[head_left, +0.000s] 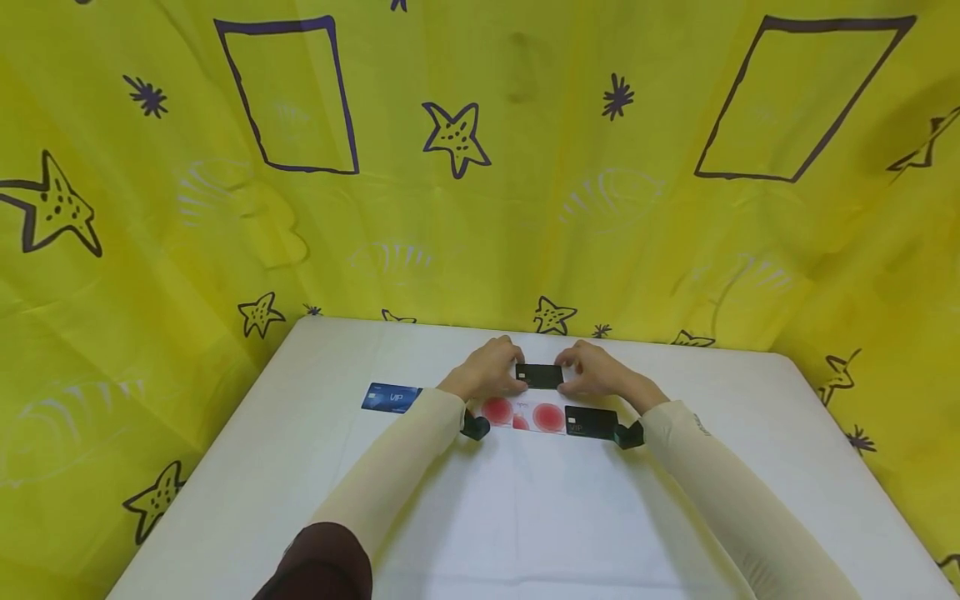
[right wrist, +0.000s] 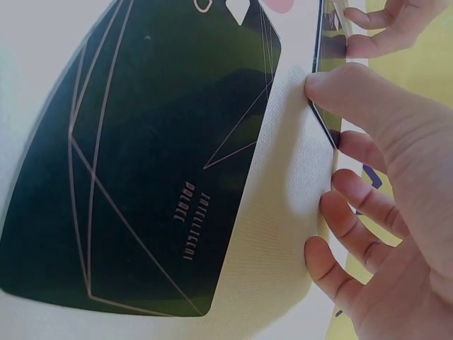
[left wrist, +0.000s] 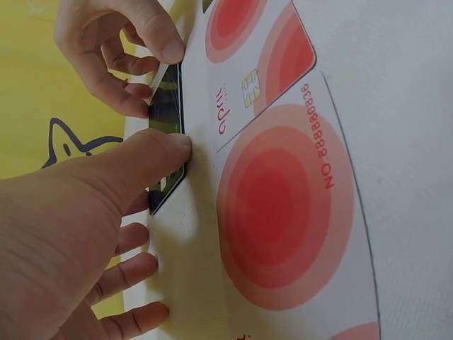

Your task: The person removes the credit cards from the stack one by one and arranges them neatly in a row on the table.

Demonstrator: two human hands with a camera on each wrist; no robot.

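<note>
A small black card (head_left: 539,376) is held near the far side of the white table. My left hand (head_left: 491,369) pinches its left end between thumb and fingers. At the opposite end my right hand (head_left: 597,371) pinches it the same way. In the left wrist view the black card (left wrist: 167,106) appears tilted, its thumb-side edge facing the camera. Closer to me lie red-and-white cards (head_left: 549,417) printed with circles, beside a black VIP card (head_left: 591,422). That dark card (right wrist: 163,156) fills much of the right wrist view and shows thin angular lines.
A blue VIP card (head_left: 391,397) lies left of my left forearm, which hides part of it. The white table (head_left: 570,517) ends at a yellow curtain (head_left: 510,233) with star drawings behind and at both sides. Dark wrist devices (head_left: 629,435) hang beneath my wrists.
</note>
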